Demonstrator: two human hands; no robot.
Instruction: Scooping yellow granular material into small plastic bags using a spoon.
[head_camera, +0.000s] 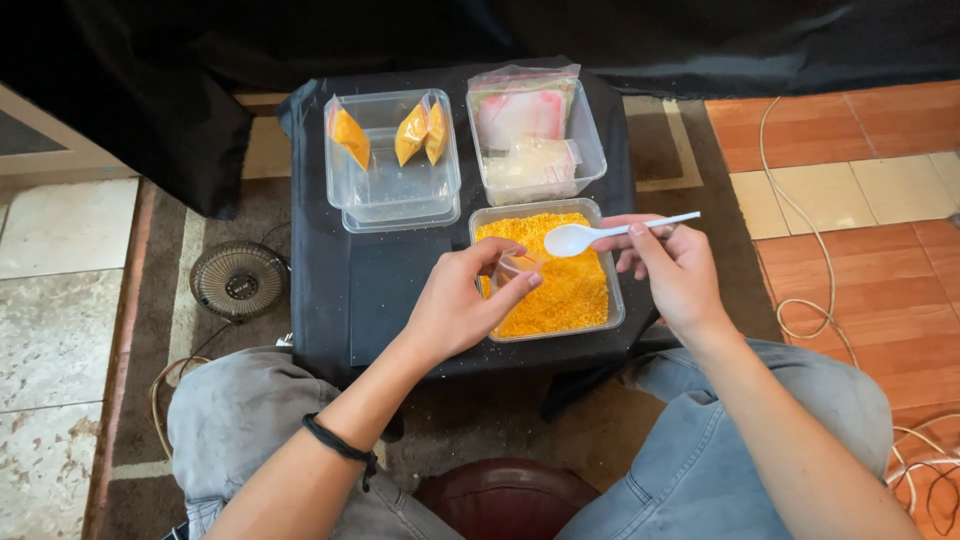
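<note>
Right now the right hand (678, 272) pinches the handle end of a white plastic spoon (600, 234) between thumb and fingers; its long axis runs nearly level, the bowl pointing left and the handle pointing right and slightly away from the person. The bowl hovers over the near tub of orange crumbs (560, 290), beside the left hand (462, 305), whose thumb and fingers pinch a small clear bag (512, 268) held open above the same tub. Both grips are closed on what they hold.

The tub sits at the near right of a small table (380, 285) draped in black cloth. Behind it stands a clear tub (590, 140) holding flat clear packets with pink and white contents. To its left, another clear tub (392, 190) carries three small filled orange bags (412, 132) leaning against its far walls. A small round fan (238, 280) lies on the floor left of the table.
</note>
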